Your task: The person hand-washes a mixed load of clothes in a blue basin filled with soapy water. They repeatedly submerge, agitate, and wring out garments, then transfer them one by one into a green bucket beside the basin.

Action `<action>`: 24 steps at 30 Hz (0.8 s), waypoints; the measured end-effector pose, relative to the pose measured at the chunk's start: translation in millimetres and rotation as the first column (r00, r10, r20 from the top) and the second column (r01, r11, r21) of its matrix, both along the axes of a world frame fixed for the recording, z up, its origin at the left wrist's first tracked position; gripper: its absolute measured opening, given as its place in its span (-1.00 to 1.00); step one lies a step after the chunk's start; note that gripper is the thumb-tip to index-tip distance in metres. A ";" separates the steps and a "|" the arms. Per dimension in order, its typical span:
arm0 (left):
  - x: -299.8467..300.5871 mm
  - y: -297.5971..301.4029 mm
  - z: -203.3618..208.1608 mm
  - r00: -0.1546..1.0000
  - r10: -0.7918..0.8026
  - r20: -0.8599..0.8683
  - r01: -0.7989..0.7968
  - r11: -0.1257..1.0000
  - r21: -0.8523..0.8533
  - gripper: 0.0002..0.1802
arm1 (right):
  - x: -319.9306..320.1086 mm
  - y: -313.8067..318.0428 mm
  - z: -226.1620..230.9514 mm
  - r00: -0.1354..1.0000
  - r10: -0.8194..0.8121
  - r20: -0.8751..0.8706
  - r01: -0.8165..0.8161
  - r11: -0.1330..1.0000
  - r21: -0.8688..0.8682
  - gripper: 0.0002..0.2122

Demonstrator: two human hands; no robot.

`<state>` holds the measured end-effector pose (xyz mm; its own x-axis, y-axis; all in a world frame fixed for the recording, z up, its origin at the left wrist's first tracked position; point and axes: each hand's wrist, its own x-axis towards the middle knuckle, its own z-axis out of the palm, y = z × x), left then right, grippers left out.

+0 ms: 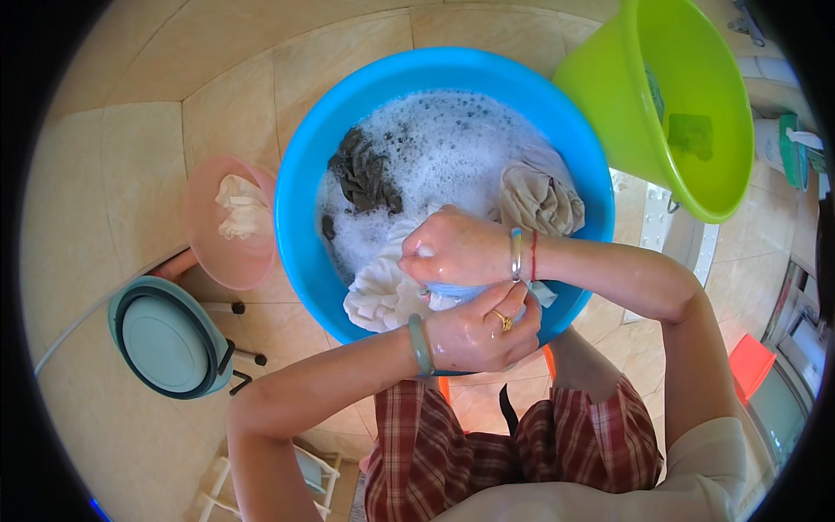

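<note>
A large blue basin (pixel 300 217) of sudsy water stands in front of me. Over its near side, both hands are closed on a wet pale blue and white cloth (pixel 455 293). My left hand (pixel 478 332), wearing a ring and a green bangle, grips from the near side. My right hand (pixel 457 250) is a fist just beyond it, its wrist crossing above the left fingers. Much of the cloth is hidden by my hands. White fabric (pixel 380 291) lies in the suds beside them. A dark garment (pixel 364 177) floats at the left, and a bunched beige garment (pixel 541 196) sits at the right.
A lime green bucket (pixel 600 87) stands tilted in view at the far right. At the left, a pink basin (pixel 209 252) holds pale cloth, near a grey-green folding basin (pixel 165 339). A white rack (pixel 326 487) is at the lower left, on a tiled floor (pixel 226 130).
</note>
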<state>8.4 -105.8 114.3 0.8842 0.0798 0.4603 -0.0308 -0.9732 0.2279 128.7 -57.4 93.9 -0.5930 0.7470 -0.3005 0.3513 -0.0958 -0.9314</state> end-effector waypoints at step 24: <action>-62.7 51.2 -4.6 0.740 0.612 -0.279 0.305 -0.675 -0.672 -0.37 | 58.5 -35.0 -5.5 0.652 -0.674 -0.348 0.267 0.633 -0.727 -0.33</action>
<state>-54.2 -54.6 109.7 0.4033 0.6766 -0.6161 -0.4558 0.7323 0.5058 187.1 -92.4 88.5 -0.4000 0.7582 -0.5148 -0.4579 -0.6519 -0.6044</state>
